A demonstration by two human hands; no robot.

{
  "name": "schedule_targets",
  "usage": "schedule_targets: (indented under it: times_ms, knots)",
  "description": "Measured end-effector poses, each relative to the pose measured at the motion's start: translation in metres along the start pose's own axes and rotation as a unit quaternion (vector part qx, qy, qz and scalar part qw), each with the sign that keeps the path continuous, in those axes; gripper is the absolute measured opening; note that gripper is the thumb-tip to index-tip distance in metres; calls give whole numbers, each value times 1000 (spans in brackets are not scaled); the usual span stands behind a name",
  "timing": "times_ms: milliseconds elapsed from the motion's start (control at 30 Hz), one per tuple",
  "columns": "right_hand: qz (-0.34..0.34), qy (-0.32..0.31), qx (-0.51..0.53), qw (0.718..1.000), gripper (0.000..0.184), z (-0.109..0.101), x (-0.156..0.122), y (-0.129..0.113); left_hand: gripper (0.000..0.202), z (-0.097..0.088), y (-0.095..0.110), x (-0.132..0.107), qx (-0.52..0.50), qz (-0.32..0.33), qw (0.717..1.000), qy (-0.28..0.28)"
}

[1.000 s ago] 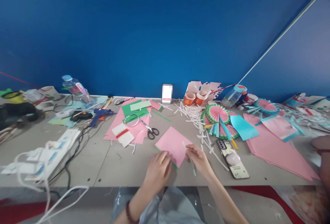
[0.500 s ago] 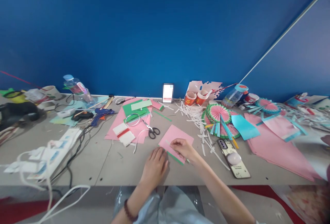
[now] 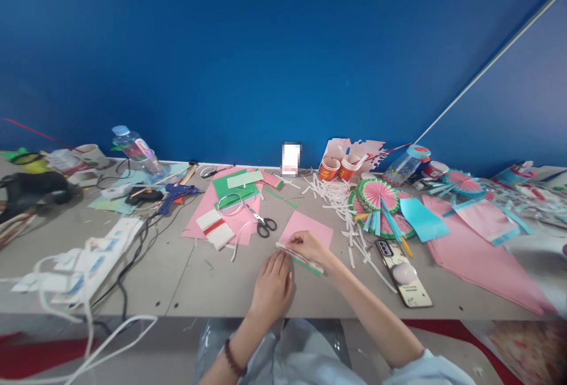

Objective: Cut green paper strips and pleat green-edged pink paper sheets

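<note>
A pink paper sheet with a green edge lies on the grey table in front of me. My left hand rests with fingers stretched flat on the table at the sheet's near left corner. My right hand pinches a thin pale strip that lies along the sheet's near green edge, its fingers closed on it. Black-handled scissors lie just left of the sheet.
A phone lies face down to the right, beside white paper scraps and pink-green paper fans. Large pink sheets spread far right. Two red cups, a glue gun, a water bottle and cables sit left and behind.
My right hand moved left from the sheet's right side onto its near edge, laying the strip along the green border. The left hand stayed beside the sheet's corner.
</note>
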State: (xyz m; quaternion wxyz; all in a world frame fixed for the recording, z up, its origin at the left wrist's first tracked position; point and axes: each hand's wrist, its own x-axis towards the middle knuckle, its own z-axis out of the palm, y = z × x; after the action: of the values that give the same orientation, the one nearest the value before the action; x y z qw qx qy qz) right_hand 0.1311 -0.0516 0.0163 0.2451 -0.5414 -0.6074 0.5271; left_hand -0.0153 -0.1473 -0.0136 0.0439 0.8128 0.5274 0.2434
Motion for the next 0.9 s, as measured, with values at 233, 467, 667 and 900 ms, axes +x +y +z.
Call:
schedule_targets:
  times_ms: [233, 467, 667, 900]
  knots:
    - [23, -14, -13, 1000, 10, 2, 4, 7, 45, 1, 0, -1, -12, -10, 1000, 3]
    - [-25, -6, -18, 1000, 11, 4, 8, 13, 44, 2, 0, -2, -1, -24, 1000, -7]
    - [-9, -2, -8, 1000, 8, 2, 5, 10, 43, -3, 4, 0, 14, -26, 1000, 9]
    - [4, -17, 8, 1000, 10, 2, 5, 10, 40, -6, 4, 0, 33, -31, 999, 11]
